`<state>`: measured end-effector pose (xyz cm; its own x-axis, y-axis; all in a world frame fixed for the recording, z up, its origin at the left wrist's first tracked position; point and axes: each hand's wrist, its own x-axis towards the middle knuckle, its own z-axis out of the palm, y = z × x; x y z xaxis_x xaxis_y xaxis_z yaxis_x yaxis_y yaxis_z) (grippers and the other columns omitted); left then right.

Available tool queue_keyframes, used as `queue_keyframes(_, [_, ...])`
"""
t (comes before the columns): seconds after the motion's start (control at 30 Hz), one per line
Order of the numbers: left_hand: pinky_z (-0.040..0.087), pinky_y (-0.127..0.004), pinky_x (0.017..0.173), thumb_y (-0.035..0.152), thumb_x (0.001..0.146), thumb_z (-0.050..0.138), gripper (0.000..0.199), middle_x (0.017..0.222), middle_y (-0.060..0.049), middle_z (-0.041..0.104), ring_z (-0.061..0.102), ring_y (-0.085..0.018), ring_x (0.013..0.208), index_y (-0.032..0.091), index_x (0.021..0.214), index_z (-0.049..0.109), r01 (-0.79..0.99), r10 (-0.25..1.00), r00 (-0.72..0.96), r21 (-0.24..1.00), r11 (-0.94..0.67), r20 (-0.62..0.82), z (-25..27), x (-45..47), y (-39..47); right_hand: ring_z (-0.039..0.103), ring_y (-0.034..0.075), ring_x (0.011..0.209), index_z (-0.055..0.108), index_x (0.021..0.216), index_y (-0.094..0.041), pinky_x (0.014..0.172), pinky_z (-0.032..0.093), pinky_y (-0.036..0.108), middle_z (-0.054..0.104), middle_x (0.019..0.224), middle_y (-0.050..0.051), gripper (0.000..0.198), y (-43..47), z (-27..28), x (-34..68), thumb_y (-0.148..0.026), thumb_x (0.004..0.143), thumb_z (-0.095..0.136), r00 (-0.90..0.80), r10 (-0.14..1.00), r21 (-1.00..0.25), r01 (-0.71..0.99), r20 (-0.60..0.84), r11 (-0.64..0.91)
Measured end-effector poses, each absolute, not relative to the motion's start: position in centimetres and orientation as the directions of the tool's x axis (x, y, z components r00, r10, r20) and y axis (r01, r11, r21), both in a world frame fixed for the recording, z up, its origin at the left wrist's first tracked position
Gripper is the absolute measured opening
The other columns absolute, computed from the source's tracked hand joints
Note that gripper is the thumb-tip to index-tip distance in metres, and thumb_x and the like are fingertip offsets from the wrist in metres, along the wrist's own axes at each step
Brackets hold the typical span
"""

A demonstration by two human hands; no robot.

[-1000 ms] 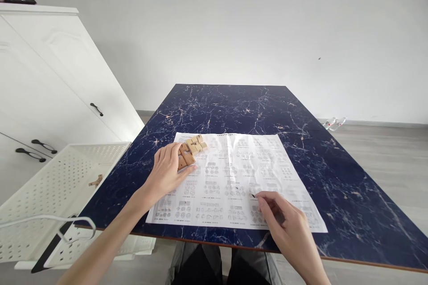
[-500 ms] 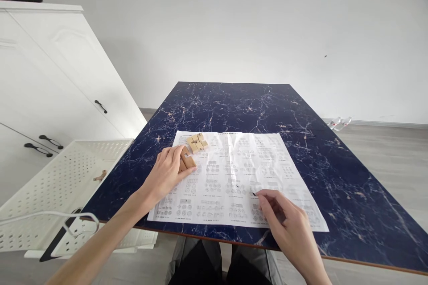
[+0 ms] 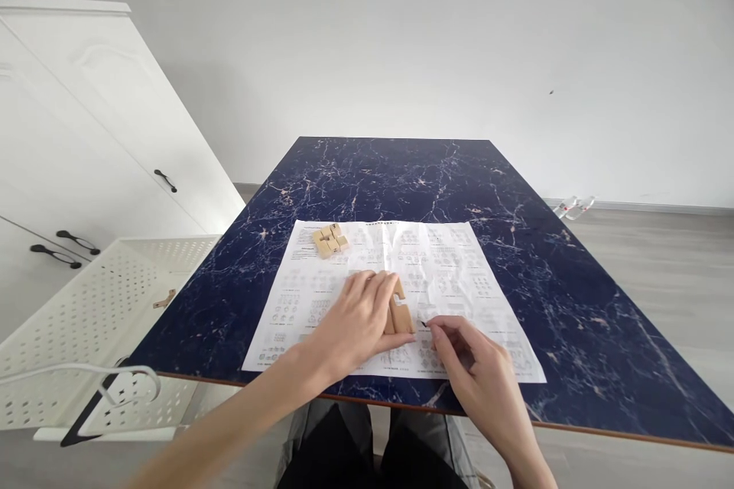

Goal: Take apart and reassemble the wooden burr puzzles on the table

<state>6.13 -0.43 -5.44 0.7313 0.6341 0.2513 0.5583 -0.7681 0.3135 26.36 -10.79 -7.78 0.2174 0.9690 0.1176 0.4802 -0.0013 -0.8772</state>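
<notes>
My left hand (image 3: 361, 313) is closed around light-brown wooden puzzle pieces (image 3: 403, 318) with square notches. It rests on the printed sheet (image 3: 269, 355), its fingers hiding part of them. To the right, my right hand (image 3: 475, 355) has thumb and forefinger pinched together just above the paper. A tiny dark bit (image 3: 424, 324) shows at those fingertips; I cannot make out whether it is held or a mark on the sheet. Farther back on the sheet lies a paler cluster of interlocked wooden puzzle pieces (image 3: 329, 241), with dark characters on it.
The sheet, creased and covered in small diagrams, lies on a dark blue marbled table (image 3: 395, 176). A white perforated drawer (image 3: 74, 321) stands open at the left, with a small wooden piece (image 3: 165, 299) in it and a white cable (image 3: 134, 370) above. Behind is a white cabinet (image 3: 97, 114).
My left hand has carried the wooden pieces rightward from beside the paler cluster to the middle of the sheet, close to my right hand. The right hand keeps its pinch; the view has shifted slightly.
</notes>
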Motion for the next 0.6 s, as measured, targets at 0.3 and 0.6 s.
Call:
queue_keyframes(0.3, [0.043,-0.059,0.123,0.076,0.095,0.058,0.095,0.166,-0.015,0.046,0.042,-0.04,0.155,0.031,0.17,0.022,0.481,0.581,0.801,0.424,-0.768,0.145,-4.9,5.5,-0.1,0.067,0.019,0.064,0.073,0.105,-0.023,0.057,0.052,0.028,0.076,0.085,0.006,0.036,-10.2,-8.0,26.6,-0.051,0.109,0.051,0.193,0.972,-0.85,0.526,0.135,0.014])
queue_keyframes(0.6, [0.046,-0.057,0.123,0.066,0.099,0.063,0.082,0.169,-0.01,0.043,0.042,-0.036,0.156,0.038,0.166,0.027,0.623,0.754,0.651,0.504,-0.599,0.092,-6.0,2.6,-1.5,0.065,0.019,0.069,0.068,0.136,-0.027,0.059,0.051,0.029,0.069,0.09,0.004,0.04,-9.9,-7.9,25.9,-0.051,0.105,0.061,-0.002,0.974,-0.679,0.716,0.228,0.161])
